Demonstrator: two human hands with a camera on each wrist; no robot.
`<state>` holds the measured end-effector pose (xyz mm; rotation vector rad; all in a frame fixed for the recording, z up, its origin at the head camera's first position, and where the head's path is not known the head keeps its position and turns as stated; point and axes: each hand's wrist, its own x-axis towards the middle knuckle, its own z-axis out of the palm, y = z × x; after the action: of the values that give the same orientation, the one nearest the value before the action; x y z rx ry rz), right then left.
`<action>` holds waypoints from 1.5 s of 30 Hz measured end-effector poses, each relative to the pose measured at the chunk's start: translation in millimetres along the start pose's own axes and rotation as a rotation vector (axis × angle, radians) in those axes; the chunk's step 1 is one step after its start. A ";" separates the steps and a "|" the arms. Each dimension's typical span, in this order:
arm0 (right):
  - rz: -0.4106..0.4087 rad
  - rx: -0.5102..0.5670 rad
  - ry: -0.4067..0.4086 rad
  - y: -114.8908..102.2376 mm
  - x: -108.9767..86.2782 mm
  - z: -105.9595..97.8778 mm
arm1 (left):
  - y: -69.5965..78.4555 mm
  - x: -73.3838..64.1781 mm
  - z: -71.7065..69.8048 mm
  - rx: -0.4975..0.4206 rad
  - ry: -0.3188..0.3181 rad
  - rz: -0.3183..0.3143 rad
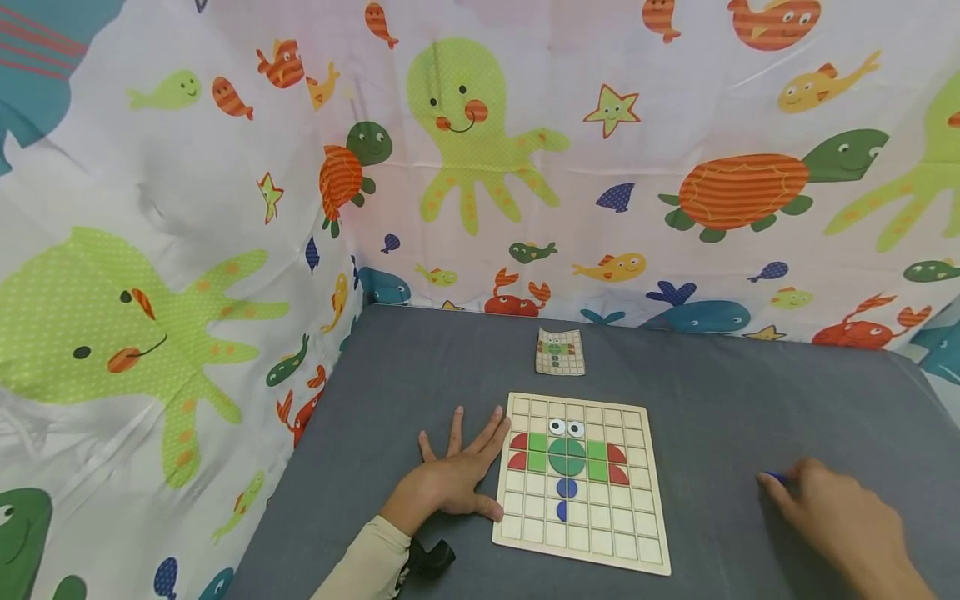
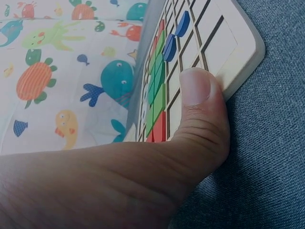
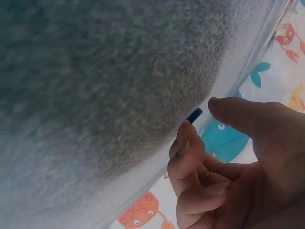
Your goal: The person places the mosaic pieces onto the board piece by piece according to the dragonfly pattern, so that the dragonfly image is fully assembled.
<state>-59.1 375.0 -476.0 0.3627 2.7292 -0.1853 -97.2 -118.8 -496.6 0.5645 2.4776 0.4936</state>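
Note:
A wooden grid board (image 1: 573, 483) lies on the grey cloth, its coloured pieces forming a figure: round eyes, a green circle (image 1: 567, 457), light green squares, red quarter-rounds and blue pieces (image 1: 567, 487). My left hand (image 1: 450, 483) spreads its fingers along the board's left side. The left wrist view shows the thumb (image 2: 200, 102) resting on the board's edge near a corner. Off to the right, my right hand (image 1: 843, 517) holds a small dark blue piece (image 3: 194, 115) between thumb and index finger, low over the cloth. Its full shape is hidden.
Behind the board lies a small picture card (image 1: 559, 352) with a similar figure on a grid. The grey cloth (image 1: 720, 400) covers the table. A curtain (image 1: 525, 250) printed with sea animals stands along the back and left. A black strap device (image 1: 431, 558) sits at the left wrist.

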 end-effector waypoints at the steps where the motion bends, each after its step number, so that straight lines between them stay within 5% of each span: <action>1: -0.004 0.001 -0.001 -0.9 1.2 -0.3 | 0.0 0.5 0.5 0.003 0.001 -0.002; 17: -0.107 0.052 0.063 -8.1 6.0 -4.9 | 13.7 -8.6 -9.9 0.023 -0.015 -0.001; 39: -0.317 0.046 0.059 3.0 13.8 -0.5 | 10.6 -10.9 -10.7 0.023 -0.012 -0.004; 45: -0.451 0.073 0.180 -19.0 1.8 4.3 | 9.7 -10.0 -10.1 0.022 -0.003 -0.003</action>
<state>-64.4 356.4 -479.2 -0.2359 2.9498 -0.3892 -92.7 -117.7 -480.0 0.5691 2.4834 0.4648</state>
